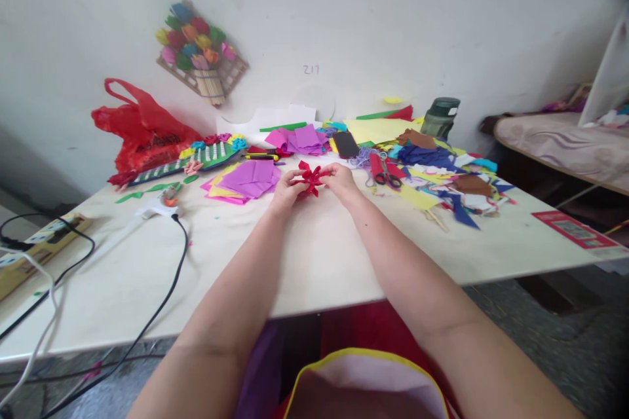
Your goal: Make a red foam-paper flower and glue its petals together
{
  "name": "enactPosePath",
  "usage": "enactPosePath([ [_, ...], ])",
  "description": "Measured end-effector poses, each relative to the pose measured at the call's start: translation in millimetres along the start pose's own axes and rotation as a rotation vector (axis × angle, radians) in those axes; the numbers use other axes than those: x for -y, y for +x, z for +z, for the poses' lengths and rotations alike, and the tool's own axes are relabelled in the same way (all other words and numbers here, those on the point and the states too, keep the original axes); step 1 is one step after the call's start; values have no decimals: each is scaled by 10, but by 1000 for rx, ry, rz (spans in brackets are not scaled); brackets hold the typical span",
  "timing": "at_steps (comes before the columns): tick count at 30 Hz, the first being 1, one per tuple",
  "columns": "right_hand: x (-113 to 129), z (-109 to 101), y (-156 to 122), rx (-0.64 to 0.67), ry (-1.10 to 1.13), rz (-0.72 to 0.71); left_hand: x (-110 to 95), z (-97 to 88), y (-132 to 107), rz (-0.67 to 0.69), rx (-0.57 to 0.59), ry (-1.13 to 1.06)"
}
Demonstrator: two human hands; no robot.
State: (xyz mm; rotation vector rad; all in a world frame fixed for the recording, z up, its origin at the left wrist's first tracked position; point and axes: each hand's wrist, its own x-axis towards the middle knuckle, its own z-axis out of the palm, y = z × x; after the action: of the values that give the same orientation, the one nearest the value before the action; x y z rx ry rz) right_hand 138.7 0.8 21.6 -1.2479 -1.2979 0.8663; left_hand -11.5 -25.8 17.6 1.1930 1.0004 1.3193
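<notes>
Between my two hands, above the middle of the white table (324, 262), is a red paper flower (311, 178) with several pointed petals. My left hand (289, 191) grips its left side, fingers bent around the petals. From the right, my right hand (339, 182) pinches a petal between thumb and fingers. Just left of the hands lies a stack of purple, yellow and pink paper sheets (250, 178). Scissors (386, 173) rest on a red piece to the right of my right hand.
A hot glue gun (160, 206) with a black cord lies at left, near a power strip (44, 252). Behind it sits a red plastic bag (142, 131). Coloured paper scraps (437, 160), a phone (346, 144) and a dark green bottle (441, 118) occupy the back and right.
</notes>
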Motion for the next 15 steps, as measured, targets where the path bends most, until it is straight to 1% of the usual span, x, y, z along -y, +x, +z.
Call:
enactPosePath([
  [4,-39,-6,8,13,-68,-60,-3,-4,8,33,12,46],
  [11,-39,-9,-3,17,-170,-154,12,-30,59,97,-56,147],
  [15,-37,1,-9,38,-247,-198,16,-44,56,156,-37,208],
])
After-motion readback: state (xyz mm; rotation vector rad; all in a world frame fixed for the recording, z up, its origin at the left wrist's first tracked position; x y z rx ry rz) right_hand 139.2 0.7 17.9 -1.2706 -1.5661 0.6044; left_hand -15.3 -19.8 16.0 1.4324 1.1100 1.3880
